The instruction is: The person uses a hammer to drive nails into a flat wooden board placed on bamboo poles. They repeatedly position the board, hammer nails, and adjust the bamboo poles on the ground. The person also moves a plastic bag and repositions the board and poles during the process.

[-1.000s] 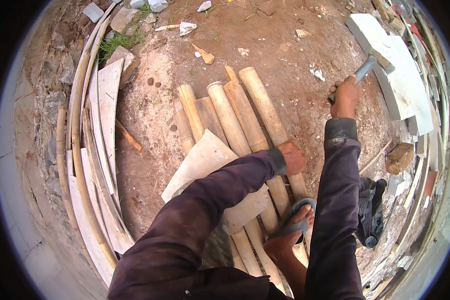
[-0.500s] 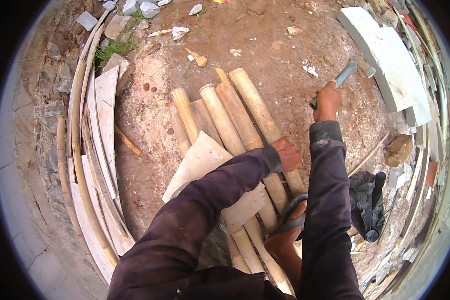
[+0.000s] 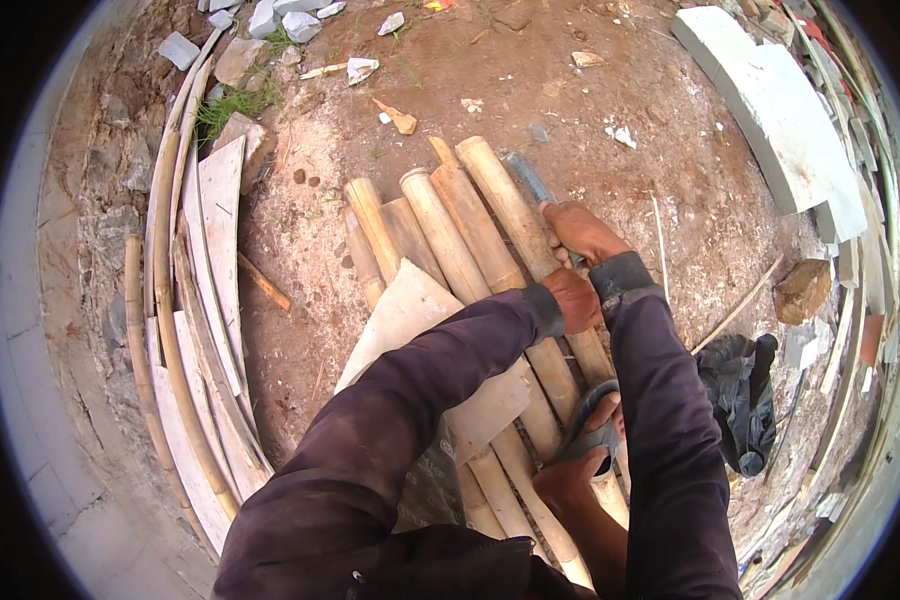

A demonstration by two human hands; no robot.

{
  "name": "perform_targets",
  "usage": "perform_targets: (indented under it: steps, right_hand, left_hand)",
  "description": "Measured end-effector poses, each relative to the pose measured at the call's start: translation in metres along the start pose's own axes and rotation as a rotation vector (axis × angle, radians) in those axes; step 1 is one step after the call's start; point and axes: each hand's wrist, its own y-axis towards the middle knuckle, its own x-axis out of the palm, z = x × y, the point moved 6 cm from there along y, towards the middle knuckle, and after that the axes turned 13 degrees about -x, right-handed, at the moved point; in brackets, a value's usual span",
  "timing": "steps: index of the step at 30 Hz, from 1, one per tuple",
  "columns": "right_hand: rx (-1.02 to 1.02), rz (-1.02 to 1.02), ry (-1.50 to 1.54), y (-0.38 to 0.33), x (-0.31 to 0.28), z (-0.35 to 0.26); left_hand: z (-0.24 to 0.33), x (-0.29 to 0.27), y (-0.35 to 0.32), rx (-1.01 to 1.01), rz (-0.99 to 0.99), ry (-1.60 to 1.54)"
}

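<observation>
Two hands are engaged at the rightmost bamboo pole [image 3: 496, 188], the outer member of the row. Right hand [image 3: 584, 234]: my fingers are closed around the grey tool [image 3: 529, 177], which lies just right of the pole's far part. Left hand [image 3: 573, 303]: my fingers curl over the pole's middle (their inner side is hidden, so I cannot tell what they grip). My sandalled foot [image 3: 592, 440] is by its near part. Step in hand, by my judgement: bracing the pole while positioning the tool. Next move calls for clearance between tool and left fingers.
</observation>
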Motion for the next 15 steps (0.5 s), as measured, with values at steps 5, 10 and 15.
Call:
perform_targets:
  steps: [5, 10, 15]
  right_hand:
    - [-0.061, 0.436, 0.462, -0.009, -0.043, 0.009]
    - [-0.127, 0.282, 0.112, 0.008, -0.009, 0.008]
    - [-0.170, 0.069, -0.158, -0.078, -0.062, 0.013]
  left_hand:
    - [-0.003, 0.015, 0.006, -0.008, 0.098, 0.034]
    - [0.001, 0.003, 0.002, 0.167, 0.334, -0.067]
    - [0.001, 0.004, 0.004, -0.014, 0.043, 0.095]
